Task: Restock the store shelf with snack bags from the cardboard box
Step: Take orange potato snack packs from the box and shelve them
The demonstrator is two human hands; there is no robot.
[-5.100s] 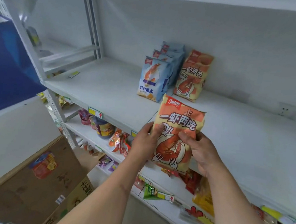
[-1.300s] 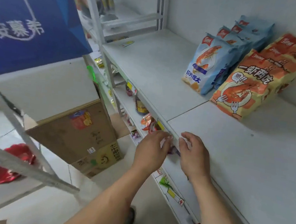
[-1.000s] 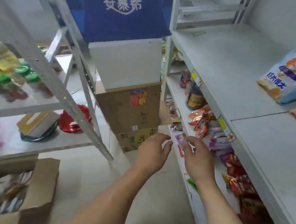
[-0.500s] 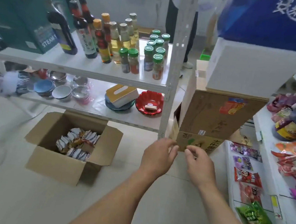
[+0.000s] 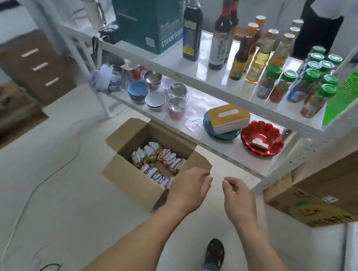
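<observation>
White shelf rack [image 5: 232, 92] behind; open cardboard box [image 5: 138, 181] on floor at its front edge, snack bags [image 5: 158, 161] inside. Bare floor left. Left hand [image 5: 190, 191] over box's right corner, right hand [image 5: 237, 197] beside; both grips loosely open, empty.

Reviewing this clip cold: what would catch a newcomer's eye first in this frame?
Probably the open cardboard box on the floor at centre, with snack bags inside. Just in front of it the left hand and right hand reach out side by side, both empty, fingers loosely curled. Behind, a white rack holds dark sauce bottles and green-capped jars above, and a red bowl below.
</observation>
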